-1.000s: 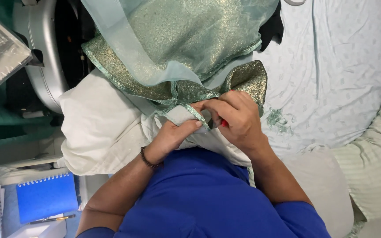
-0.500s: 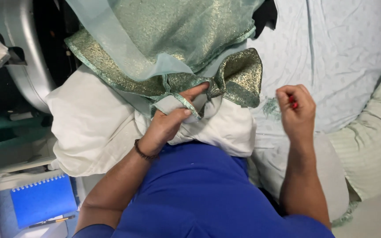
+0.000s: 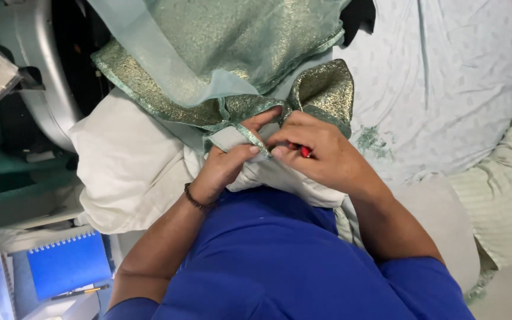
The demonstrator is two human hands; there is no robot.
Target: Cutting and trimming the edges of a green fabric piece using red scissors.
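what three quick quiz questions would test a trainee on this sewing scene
1. True or false: both hands meet at the folded edge of the shimmery green-and-gold fabric.
2. Which hand has a dark beaded bracelet on its wrist: A) left hand, B) right hand, C) neither?
3. Fill in: the blue spiral-bound notebook lies at the lower ____ of the view, with a pen just below it.

Key:
1. True; the fingertips of both hands pinch the fabric's trimmed edge over a white cushion, and something small and red shows at the right hand.
2. A.
3. left.
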